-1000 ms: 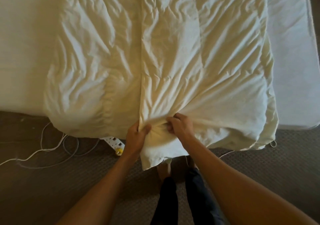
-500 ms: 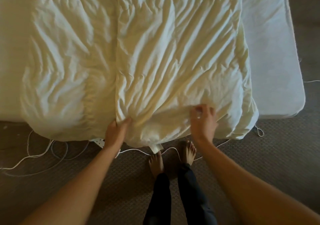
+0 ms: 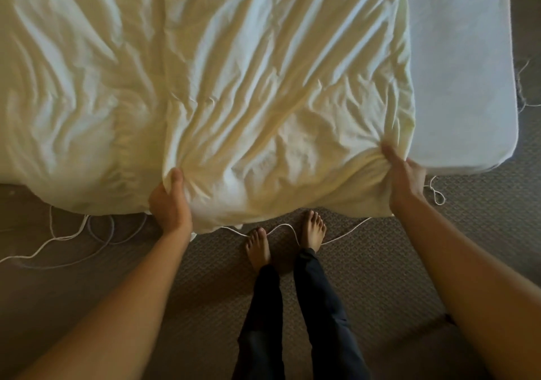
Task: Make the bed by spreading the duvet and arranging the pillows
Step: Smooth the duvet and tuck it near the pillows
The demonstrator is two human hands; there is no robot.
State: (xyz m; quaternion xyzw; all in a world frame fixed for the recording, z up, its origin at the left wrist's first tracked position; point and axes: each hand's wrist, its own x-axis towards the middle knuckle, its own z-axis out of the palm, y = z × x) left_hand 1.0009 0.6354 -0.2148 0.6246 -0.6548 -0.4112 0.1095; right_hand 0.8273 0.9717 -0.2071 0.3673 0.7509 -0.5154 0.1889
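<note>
A cream, heavily wrinkled duvet (image 3: 222,86) lies folded across the bed, its near edge hanging over the mattress side. My left hand (image 3: 171,204) grips a bunch of that near edge, thumb on top. My right hand (image 3: 405,179) grips the duvet's near right corner, fingers tucked under the cloth. The white mattress (image 3: 462,86) shows bare to the right of the duvet. No pillows are in view.
I stand barefoot on brown carpet (image 3: 380,277) close to the bed's side. A white cable (image 3: 281,227) runs across the floor by my feet, and more loops of cable (image 3: 73,236) lie at the left under the bed's edge.
My hands have moved apart along the duvet's near edge: the right slid far to the right corner, the left stayed near the middle fold. The top layer has spread rightward.
</note>
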